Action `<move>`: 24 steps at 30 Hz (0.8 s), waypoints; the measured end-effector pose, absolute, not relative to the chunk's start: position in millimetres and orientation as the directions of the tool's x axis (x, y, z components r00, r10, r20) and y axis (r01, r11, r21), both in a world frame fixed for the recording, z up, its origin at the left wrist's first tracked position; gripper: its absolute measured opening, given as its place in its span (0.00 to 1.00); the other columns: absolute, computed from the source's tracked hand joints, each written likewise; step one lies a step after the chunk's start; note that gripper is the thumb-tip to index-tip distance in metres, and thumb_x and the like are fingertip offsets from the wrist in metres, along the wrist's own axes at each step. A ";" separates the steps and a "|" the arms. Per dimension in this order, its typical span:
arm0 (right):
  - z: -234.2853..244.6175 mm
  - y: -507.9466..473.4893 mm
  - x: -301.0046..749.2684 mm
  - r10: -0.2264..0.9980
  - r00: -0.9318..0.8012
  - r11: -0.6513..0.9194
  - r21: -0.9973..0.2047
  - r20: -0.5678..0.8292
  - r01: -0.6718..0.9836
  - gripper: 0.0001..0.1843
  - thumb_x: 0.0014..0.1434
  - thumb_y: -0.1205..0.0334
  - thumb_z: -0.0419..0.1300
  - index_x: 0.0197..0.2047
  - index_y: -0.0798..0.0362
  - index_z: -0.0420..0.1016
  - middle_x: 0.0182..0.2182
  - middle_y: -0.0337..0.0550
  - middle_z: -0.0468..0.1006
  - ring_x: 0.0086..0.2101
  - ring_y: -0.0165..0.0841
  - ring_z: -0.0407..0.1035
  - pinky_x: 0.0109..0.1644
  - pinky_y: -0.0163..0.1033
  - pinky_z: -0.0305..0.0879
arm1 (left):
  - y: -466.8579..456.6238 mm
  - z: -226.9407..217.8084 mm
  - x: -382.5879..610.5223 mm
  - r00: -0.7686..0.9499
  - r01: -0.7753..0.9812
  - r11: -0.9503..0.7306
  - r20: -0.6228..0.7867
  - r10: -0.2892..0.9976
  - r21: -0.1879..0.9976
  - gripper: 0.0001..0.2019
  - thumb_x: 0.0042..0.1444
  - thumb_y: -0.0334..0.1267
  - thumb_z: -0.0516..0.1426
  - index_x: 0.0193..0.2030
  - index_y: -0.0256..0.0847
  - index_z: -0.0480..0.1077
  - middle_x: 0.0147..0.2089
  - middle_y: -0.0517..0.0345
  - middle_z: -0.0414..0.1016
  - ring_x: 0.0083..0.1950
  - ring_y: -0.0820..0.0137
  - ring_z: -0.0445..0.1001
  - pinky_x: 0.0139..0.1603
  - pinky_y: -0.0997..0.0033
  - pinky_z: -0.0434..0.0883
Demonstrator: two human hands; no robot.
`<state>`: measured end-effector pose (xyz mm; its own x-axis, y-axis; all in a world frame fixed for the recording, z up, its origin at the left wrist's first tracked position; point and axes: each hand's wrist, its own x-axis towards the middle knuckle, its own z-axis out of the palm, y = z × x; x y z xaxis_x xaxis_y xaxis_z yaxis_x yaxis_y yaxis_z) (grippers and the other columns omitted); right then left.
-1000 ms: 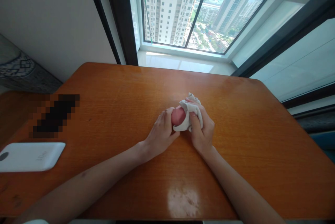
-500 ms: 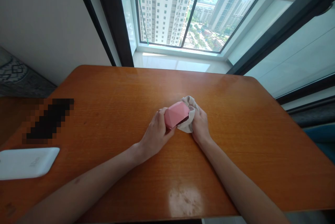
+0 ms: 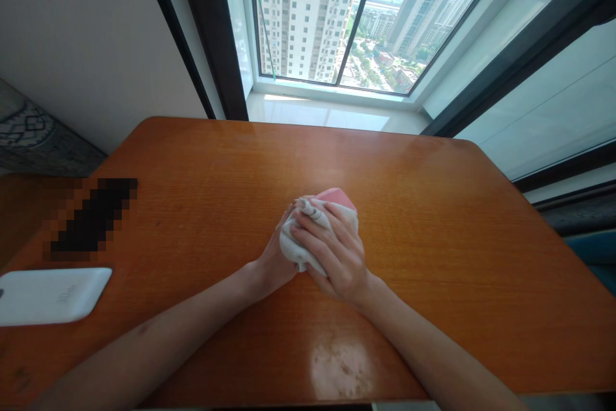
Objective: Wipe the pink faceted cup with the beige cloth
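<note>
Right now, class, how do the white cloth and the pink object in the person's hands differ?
The white cloth is soft and crumpled; the pink object keeps a firm, smooth shape. The white cloth shows mostly at the front, the pink object only along its top edge. Both are held between the left hand and right hand.

1. Two bare hands are counted: left hand (image 3: 274, 263), right hand (image 3: 334, 251).
2. One crumpled white cloth (image 3: 292, 245) is counted.
3. One pink faceted case (image 3: 337, 195) is counted.
4. One flat white rounded device (image 3: 52, 296) is counted.
5. One orange wooden table (image 3: 423, 206) is counted.
</note>
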<state>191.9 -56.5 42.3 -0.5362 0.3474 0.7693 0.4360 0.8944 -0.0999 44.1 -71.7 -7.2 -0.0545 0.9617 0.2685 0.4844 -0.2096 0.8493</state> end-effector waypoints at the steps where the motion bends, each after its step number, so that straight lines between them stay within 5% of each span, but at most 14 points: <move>1: 42.3 -58.2 187.4 0.309 -0.582 0.910 -0.056 0.752 0.411 0.22 0.76 0.64 0.53 0.66 0.59 0.80 0.64 0.53 0.85 0.73 0.50 0.70 0.80 0.60 0.67 | -81.8 -10.3 53.7 -0.084 0.502 -0.167 0.240 0.967 0.849 0.21 0.76 0.44 0.55 0.72 0.45 0.71 0.70 0.41 0.81 0.67 0.46 0.84 0.66 0.31 0.84; 6: 40.0 -57.5 177.7 0.271 -0.668 0.905 0.053 0.692 0.422 0.23 0.75 0.70 0.53 0.66 0.56 0.82 0.65 0.45 0.85 0.72 0.47 0.72 0.82 0.55 0.66 | -105.2 -15.2 90.0 -0.317 0.550 0.030 0.175 0.932 0.835 0.28 0.79 0.43 0.52 0.82 0.44 0.57 0.80 0.33 0.66 0.71 0.37 0.80 0.66 0.11 0.75; 9: 39.5 -48.5 185.7 0.320 -0.602 0.854 0.053 0.731 0.518 0.25 0.75 0.69 0.54 0.70 0.57 0.78 0.65 0.48 0.85 0.72 0.47 0.71 0.83 0.56 0.64 | -81.6 -7.8 74.4 -0.116 0.517 -0.191 0.290 0.950 0.834 0.26 0.77 0.44 0.56 0.78 0.45 0.63 0.74 0.37 0.76 0.67 0.43 0.84 0.66 0.20 0.81; 11: 39.6 -41.9 193.5 0.349 -0.557 0.835 0.021 0.753 0.551 0.27 0.74 0.69 0.56 0.72 0.57 0.76 0.66 0.50 0.85 0.72 0.48 0.72 0.83 0.58 0.63 | -60.8 -2.6 54.0 0.190 0.463 -0.416 0.371 0.909 0.783 0.26 0.76 0.42 0.55 0.78 0.44 0.62 0.71 0.40 0.78 0.69 0.48 0.82 0.68 0.33 0.83; 13: 39.8 -37.3 200.1 0.397 -0.489 0.833 -0.081 0.777 0.547 0.29 0.72 0.70 0.57 0.74 0.54 0.73 0.65 0.51 0.85 0.69 0.48 0.75 0.81 0.61 0.66 | -46.0 0.2 36.6 0.285 0.433 -0.495 0.406 0.868 0.753 0.25 0.75 0.40 0.56 0.76 0.46 0.63 0.71 0.42 0.78 0.73 0.52 0.78 0.76 0.38 0.78; 17: 38.6 -33.6 205.8 0.602 -0.173 0.735 -0.456 0.780 0.502 0.24 0.73 0.66 0.59 0.70 0.47 0.77 0.63 0.49 0.86 0.64 0.46 0.79 0.72 0.58 0.74 | -42.0 -0.4 27.2 0.242 0.489 -0.468 0.400 0.884 0.736 0.31 0.68 0.39 0.63 0.73 0.39 0.57 0.69 0.34 0.74 0.70 0.47 0.77 0.72 0.36 0.77; 21: 32.2 -24.7 209.8 0.863 0.220 0.362 -0.860 0.455 0.360 0.15 0.76 0.51 0.59 0.52 0.50 0.84 0.40 0.40 0.87 0.40 0.36 0.79 0.47 0.42 0.76 | -47.1 -0.7 32.5 0.235 0.540 -0.470 0.411 0.881 0.698 0.32 0.68 0.34 0.61 0.73 0.41 0.52 0.68 0.36 0.72 0.68 0.49 0.76 0.70 0.42 0.77; 24: 24.6 -12.1 217.4 0.938 0.265 0.200 -0.972 0.226 0.121 0.16 0.72 0.47 0.64 0.44 0.52 0.82 0.33 0.35 0.80 0.33 0.31 0.68 0.40 0.37 0.67 | -46.7 0.7 32.7 0.231 0.553 -0.482 0.431 0.872 0.680 0.31 0.70 0.34 0.60 0.73 0.41 0.51 0.67 0.37 0.71 0.68 0.50 0.76 0.70 0.45 0.76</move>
